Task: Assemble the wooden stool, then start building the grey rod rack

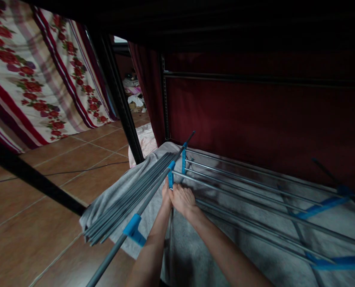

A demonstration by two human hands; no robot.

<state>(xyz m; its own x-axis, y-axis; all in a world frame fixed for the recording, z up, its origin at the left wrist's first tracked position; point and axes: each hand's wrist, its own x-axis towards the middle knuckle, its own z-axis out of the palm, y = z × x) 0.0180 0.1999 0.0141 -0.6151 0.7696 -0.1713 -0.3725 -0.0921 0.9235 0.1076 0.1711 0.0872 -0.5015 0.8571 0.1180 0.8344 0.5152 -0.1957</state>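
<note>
Both hands meet at a blue plastic bracket [170,180] on a grey metal pole [153,195]. My left hand [165,195] is closed around the bracket's lower end. Beside it, touching it, my right hand [182,198] has its fingers curled at the end of a thin metal rod, partly hidden beneath the hand. Several long rods [240,181] run right from such brackets to blue crosspieces [323,207], like a clothes drying rack's frame. A second blue bracket [183,159] sits farther up the pole, and a blue fitting [133,225] nearer me points to the right.
A bundle of loose grey rods [129,199] lies left of the pole on a grey blanket [195,255]. Black metal posts [117,91] and a dark overhead shelf frame the space. Behind hangs a dark red cloth [255,115]. A cable [84,171] crosses the tiled floor.
</note>
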